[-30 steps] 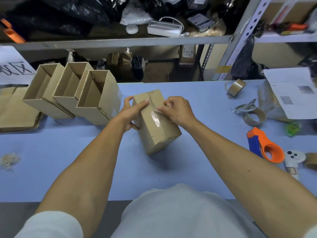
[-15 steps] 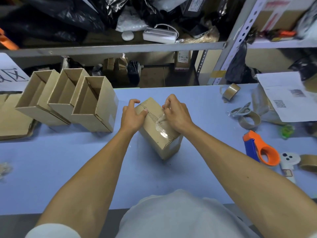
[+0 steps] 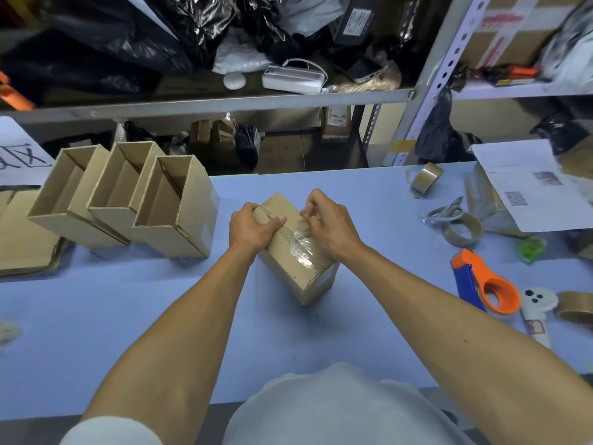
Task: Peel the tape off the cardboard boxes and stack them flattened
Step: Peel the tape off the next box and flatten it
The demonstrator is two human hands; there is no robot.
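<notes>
Head view: left hand point(image 3: 252, 228) grips the sealed cardboard box point(image 3: 298, 252) mid-table point(image 3: 96, 316); right hand point(image 3: 330, 224) pinches the clear tape point(image 3: 300, 248) at its top seam — a sharp pull could tear the tape or the cardboard

Closed brown box point(image 3: 298, 268) tilted on blue table, clear crinkled tape point(image 3: 300, 248) along its top seam, three open boxes point(image 3: 128, 200) leaning in a row at left, flattened cardboard point(image 3: 22, 239) far left
</notes>
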